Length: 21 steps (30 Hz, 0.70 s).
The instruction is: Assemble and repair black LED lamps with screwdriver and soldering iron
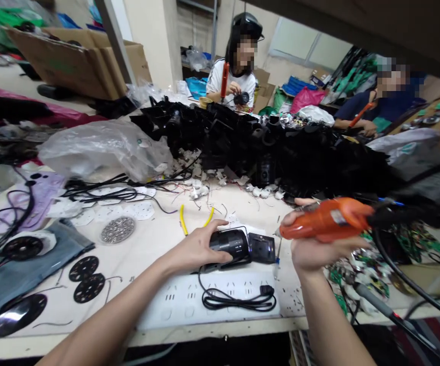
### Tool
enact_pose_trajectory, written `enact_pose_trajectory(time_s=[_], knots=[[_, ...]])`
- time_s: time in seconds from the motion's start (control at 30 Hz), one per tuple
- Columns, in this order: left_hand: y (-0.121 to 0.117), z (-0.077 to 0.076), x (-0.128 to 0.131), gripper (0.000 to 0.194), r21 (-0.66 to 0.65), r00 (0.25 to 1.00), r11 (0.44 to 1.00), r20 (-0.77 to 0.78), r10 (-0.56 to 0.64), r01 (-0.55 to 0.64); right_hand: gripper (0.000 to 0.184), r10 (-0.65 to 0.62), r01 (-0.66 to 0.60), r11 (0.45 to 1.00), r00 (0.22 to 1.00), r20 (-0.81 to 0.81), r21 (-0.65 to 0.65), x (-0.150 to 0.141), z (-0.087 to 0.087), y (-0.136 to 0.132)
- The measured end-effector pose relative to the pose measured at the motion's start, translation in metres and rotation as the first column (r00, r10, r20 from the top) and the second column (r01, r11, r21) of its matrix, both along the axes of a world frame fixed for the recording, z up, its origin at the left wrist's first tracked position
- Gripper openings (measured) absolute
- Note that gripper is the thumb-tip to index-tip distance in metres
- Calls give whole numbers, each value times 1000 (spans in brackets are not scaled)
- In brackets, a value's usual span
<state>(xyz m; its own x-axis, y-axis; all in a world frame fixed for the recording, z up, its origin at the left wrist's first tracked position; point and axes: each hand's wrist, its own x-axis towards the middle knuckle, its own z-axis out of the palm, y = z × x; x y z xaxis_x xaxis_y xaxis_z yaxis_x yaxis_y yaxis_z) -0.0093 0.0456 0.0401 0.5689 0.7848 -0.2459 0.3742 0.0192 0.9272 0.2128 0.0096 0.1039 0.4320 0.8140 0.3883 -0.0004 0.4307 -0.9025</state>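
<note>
My left hand (200, 246) grips a glossy black cylindrical housing (230, 245) lying on its side on the table, thumb and fingers around its left end. At its right end is a flat, square black part (261, 248). My right hand (309, 254) holds an orange electric screwdriver (326, 219), its tip pointing left, above and to the right of the square part. A coiled black power cord (238, 300) lies in front of the housing on a white power strip panel (181, 302). Behind my left hand are yellow-handled pliers (183, 219), partly covered.
A dish of small screws (117, 230) and black discs (89, 287) lie to the left. Black plastic parts (299, 152) are heaped at the back. Circuit boards and wires (360, 274) crowd the right. Two people (238, 76) work across the table.
</note>
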Motion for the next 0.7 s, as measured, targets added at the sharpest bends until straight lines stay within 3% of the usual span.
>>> enact_pose_trajectory(time_s=[0.1, 0.2, 0.3, 0.37, 0.43, 0.53, 0.6, 0.7], knots=[[-1, 4, -2, 71, 10, 997, 999, -72, -34, 35, 75, -305, 302, 951, 901, 308, 59, 27, -14, 5], [-3, 3, -2, 69, 2, 998, 999, -53, -34, 35, 65, -329, 445, 894, 730, 599, -51, 48, -22, -12], [-4, -1, -1, 70, -12, 999, 1000, -44, 1, -1, 50, -277, 553, 827, 558, 782, -102, 58, -31, -46], [-4, -2, 0, 70, -11, 999, 1000, -48, 26, -26, 37, -205, 473, 875, 556, 806, -103, 57, -43, -72], [-4, -3, 0, 70, -2, 998, 999, -54, 42, -42, 27, 43, 208, 952, 633, 773, -223, 51, -56, -94], [-4, -1, 1, 71, 0, 996, 999, -72, 43, -43, 30, 359, -99, 913, 657, 663, -396, 40, -72, -114], [-3, -1, 2, 70, 10, 994, 999, -94, 53, -52, 35, 427, -167, 888, 642, 637, -428, 33, -77, -117], [-3, -4, 3, 68, 58, 986, 995, -142, 83, -75, 36, 430, -170, 895, 576, 695, -412, 27, -80, -113]])
